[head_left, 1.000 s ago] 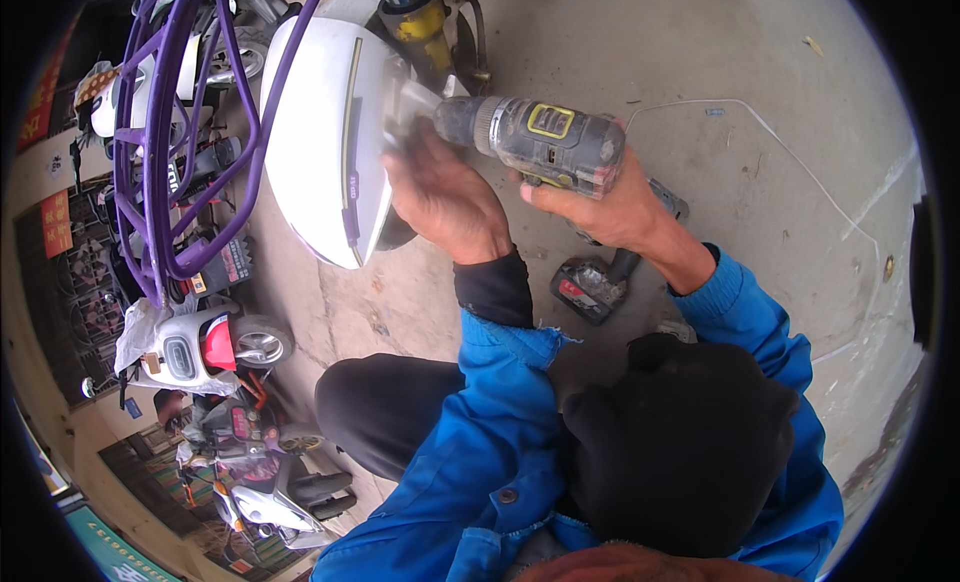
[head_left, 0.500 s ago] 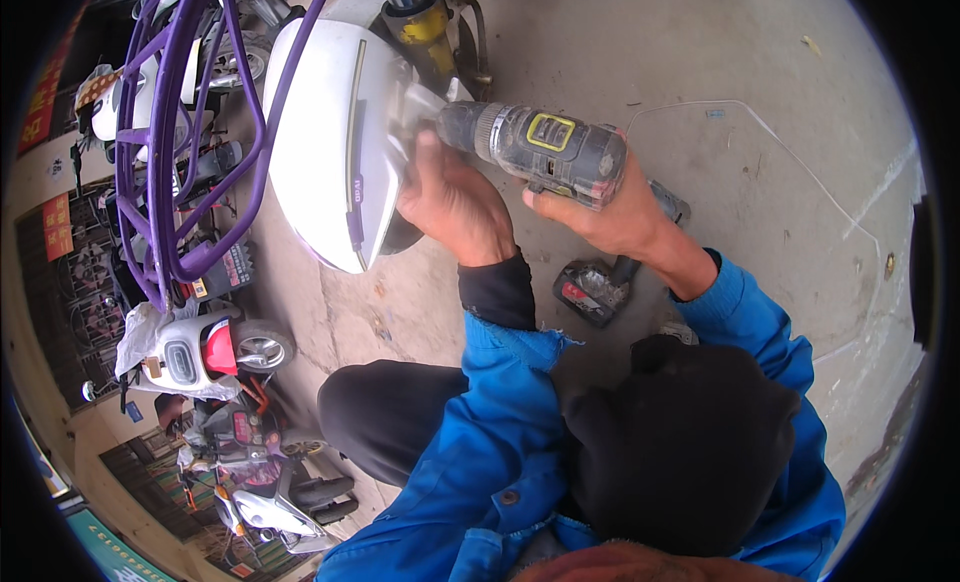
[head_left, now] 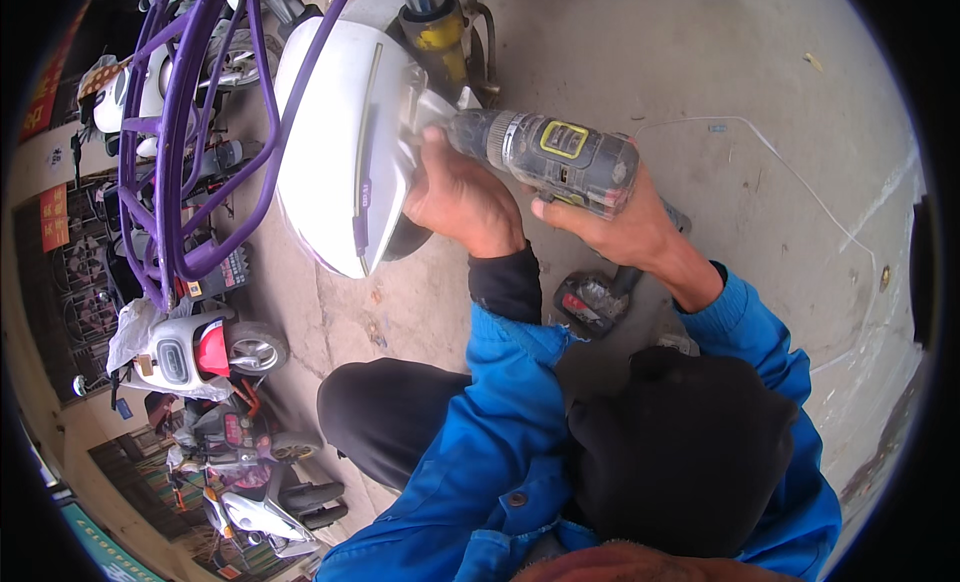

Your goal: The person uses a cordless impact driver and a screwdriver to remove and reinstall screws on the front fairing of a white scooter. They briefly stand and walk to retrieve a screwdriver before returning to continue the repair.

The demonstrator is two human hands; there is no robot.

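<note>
A white mudguard with a purple-and-silver strip stands in front of me, partly covering a dark tyre. My right hand is wrapped round the grip of a dusty grey-black cordless drill, which lies level and points left. The drill's nose reaches the mudguard's right edge, at a pale bracket. My left hand is closed at that same edge, thumb up by the drill's nose. Its other fingers are mostly hidden, and I cannot make out what they hold.
A second cordless tool lies on the concrete floor, partly behind my right hand. A purple tube frame rises at the left. Beyond the mudguard is a yellow-and-black fork leg. Parked scooters line the left side; a thin pale cable curves across the floor.
The mudguard, drill and both hands sit slightly farther right in the picture. My hands keep the same hold, and the drill's nose stays at the mudguard's edge.
</note>
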